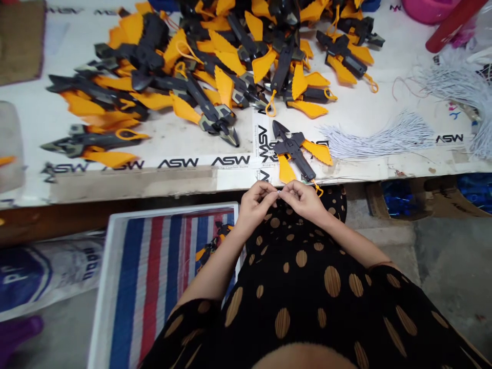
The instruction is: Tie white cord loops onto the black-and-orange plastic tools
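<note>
Left hand [253, 204] and right hand [303, 200], both raised just in front of the table's near edge, above the lap. Fingers of each hand curled, with the fingertips [269, 189] drawn narrowly together and meeting at a tiny pale item [278, 192], held between the two hands; exact kind too small to tell. Just beyond the right hand, a black-and-orange plastic piece [294, 151], flat on the table [134, 184], with an orange cord loop [317, 189] hanging over the edge close to the right hand's outer side. Farther back, a heap of matching pieces [203, 66], overlapping, with orange cord loops among them. To the right of the lone piece, white thread tassels [378, 138] lying on the white, printed table covering. Far right corner: a red tube [453, 23] beside a pink basin [426, 10]. Below the table edge, a white tray [102, 287] lined with striped tarpaulin [154, 287] in blue, red and white, carrying another black-and-orange piece [211, 246], partly hidden by the left forearm. Lap and torso covered by a black dress with tan spots [300, 271].
</note>
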A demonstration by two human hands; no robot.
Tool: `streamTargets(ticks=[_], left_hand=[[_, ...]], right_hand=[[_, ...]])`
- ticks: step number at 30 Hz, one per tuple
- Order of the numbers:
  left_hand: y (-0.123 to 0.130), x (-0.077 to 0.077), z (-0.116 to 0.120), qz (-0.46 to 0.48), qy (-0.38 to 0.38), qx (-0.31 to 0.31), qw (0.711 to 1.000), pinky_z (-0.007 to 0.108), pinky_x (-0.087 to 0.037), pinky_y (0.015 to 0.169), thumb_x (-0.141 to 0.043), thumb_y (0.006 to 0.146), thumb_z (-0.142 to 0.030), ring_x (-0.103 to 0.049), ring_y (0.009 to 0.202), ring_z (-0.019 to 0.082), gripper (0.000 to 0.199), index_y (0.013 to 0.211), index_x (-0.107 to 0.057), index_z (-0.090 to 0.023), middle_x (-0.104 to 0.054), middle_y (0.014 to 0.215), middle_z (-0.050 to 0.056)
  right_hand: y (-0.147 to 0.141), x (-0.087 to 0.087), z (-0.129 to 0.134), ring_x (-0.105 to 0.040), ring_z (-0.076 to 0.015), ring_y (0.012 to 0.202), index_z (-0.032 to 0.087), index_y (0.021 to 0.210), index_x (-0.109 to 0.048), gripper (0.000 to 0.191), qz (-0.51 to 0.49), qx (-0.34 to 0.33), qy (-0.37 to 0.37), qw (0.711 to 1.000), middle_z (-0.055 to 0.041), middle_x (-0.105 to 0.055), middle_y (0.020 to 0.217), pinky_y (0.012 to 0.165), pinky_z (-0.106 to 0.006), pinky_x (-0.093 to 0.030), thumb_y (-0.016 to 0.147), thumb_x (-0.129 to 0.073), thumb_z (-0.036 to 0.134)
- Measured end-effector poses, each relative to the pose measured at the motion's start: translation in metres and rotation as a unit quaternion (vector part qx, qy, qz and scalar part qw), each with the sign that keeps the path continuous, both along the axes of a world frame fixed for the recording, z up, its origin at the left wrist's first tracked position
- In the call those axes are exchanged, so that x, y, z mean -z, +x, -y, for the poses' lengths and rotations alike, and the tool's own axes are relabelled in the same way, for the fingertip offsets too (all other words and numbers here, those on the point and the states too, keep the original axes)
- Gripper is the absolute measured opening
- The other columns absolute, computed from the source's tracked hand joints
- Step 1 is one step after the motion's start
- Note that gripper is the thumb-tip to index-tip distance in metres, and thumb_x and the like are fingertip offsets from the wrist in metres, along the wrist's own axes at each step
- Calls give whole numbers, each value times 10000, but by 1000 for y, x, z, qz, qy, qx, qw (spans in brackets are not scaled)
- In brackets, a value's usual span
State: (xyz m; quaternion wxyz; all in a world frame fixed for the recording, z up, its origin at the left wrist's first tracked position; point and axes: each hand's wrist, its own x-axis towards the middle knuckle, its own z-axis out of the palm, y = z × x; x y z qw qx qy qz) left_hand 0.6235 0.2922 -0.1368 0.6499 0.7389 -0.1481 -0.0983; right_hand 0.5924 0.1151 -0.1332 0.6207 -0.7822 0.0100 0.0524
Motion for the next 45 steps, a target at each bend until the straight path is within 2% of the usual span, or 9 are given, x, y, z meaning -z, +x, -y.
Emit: streamTargets(ticks=[4,8,12,17,23,27,32,37,45], left_hand=[[1,4,-2,-71,-54,2,996,241,-498,603,-696,906,-419,-612,572,114,247,914,-577,-203,-665,749,-15],[5,6,-8,88,76,11,993,278,-520,688,-625,965,-374,-650,693,134,197,1075,-611,-211,-708,966,40],[15,4,-10,354,246,40,901,318,-482,756,-611,993,-281,-702,893,184,96,1052,-659,-223,-743,1063,69],[27,0,-15,458,284,50,841,322,-436,718,-583,1016,-237,-717,845,177,89,952,-637,-209,-765,909,40],[35,-5,-28,424,295,74,853,326,-435,726,-596,1016,-303,-710,792,175,124,941,-632,-211,-760,871,24],[44,-17,-28,374,311,84,870,369,-453,820,-584,1011,-427,-712,886,213,230,1057,-674,-221,-773,991,56],[39,-25,27,360,301,120,875,476,-388,1107,-564,1011,-462,-611,1261,266,324,1238,-661,-253,-697,1321,84],[29,-3,75,349,347,167,854,649,-151,1244,-564,1002,-462,-365,1504,346,362,1275,-639,-235,-514,1543,120],[41,-3,32,307,314,183,880,618,-130,1256,-491,1039,-398,-382,1504,302,268,1180,-644,-229,-587,1474,101]], right_hand=[[0,1,2,-490,-96,599,192,922,-639,265,2,-9,9,1000,26,-620,744,582,-232,-390,912,-616,456],[0,0,5,-490,-96,599,192,897,-635,232,3,-1,7,1000,31,-601,715,585,-228,-399,910,-610,423],[0,-1,4,-491,-100,603,192,885,-635,252,-10,1,23,1000,34,-579,702,584,-230,-400,890,-623,444],[-1,-3,7,-476,-91,561,187,882,-631,214,9,0,-3,1000,35,-589,694,553,-227,-375,915,-587,394],[-12,-5,22,-574,-99,638,197,1012,-645,167,84,-41,-64,994,-23,-707,921,620,-230,-464,964,-551,326],[-21,-7,63,-677,-164,918,224,1185,-644,254,158,38,-188,969,-95,-669,1275,770,-284,-549,991,-481,238],[-17,1,92,-690,-210,949,219,1148,-688,222,112,68,-383,915,-89,-658,1282,751,-309,-545,981,-550,266],[-18,6,86,-682,-192,941,228,1059,-714,229,151,12,-371,916,-64,-717,1034,802,-281,-519,1037,-498,302],[-40,-3,108,-677,-231,946,237,1021,-756,225,184,102,-332,920,-79,-755,988,878,-370,-523,1019,-551,329]])
